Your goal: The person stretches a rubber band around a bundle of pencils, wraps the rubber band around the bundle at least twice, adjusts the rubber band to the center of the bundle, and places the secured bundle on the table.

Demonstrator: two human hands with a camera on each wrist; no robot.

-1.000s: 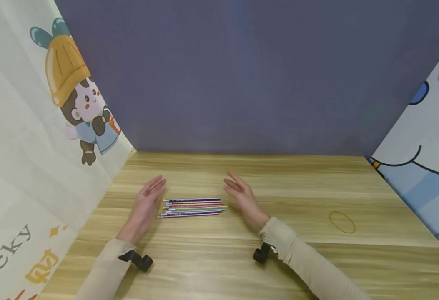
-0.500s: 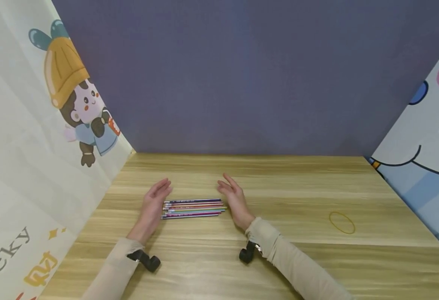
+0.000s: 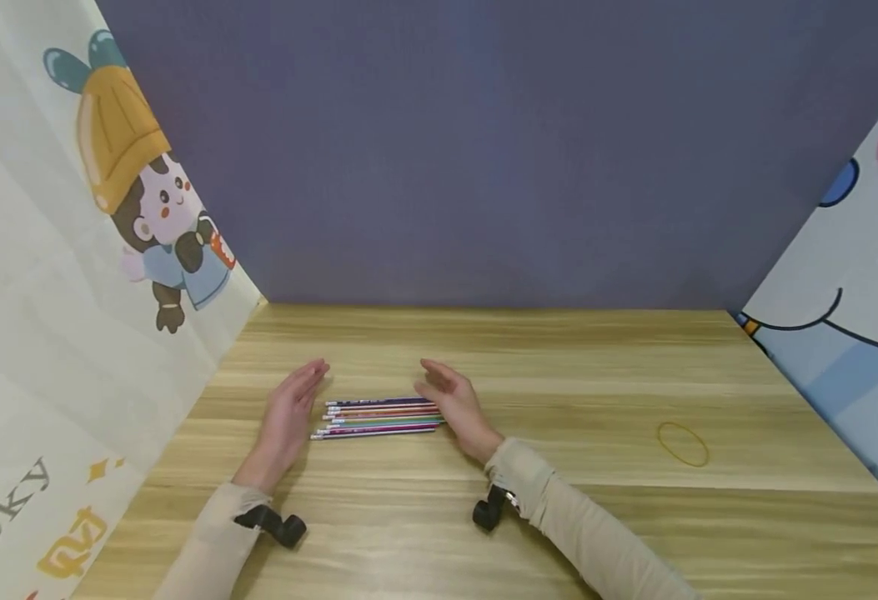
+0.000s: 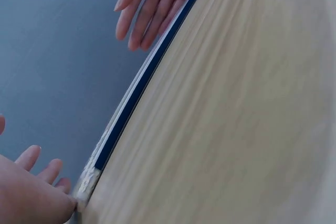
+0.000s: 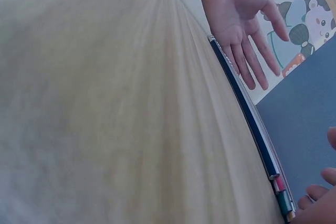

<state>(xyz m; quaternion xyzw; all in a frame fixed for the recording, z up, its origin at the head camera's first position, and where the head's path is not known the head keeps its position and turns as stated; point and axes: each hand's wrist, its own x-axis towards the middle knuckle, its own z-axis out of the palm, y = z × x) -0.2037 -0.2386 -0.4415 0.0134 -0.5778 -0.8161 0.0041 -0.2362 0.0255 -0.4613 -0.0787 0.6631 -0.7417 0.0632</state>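
Observation:
Several pencils (image 3: pixel 378 419) in different colours lie side by side on the wooden table, their eraser ends toward the left and not quite level. My left hand (image 3: pixel 284 417) stands on edge beside the eraser ends, fingers extended, with a narrow gap in the head view. At the other ends my right hand (image 3: pixel 463 412) is held with fingers extended, palm toward the pencils, covering their tips; it seems to touch them. In the left wrist view a dark blue pencil (image 4: pixel 142 90) runs between both hands. Neither hand grips anything.
A yellow rubber band (image 3: pixel 682 443) lies on the table (image 3: pixel 559 367) to the right of my right hand. A dark panel (image 3: pixel 484 150) rises behind the table's back edge, and printed cartoon sheets stand at both sides.
My right hand has moved left against the pencil tips. My left hand moved right to the eraser ends, then back left a little. The pencils' ends have shifted slightly; the rubber band has stayed put.

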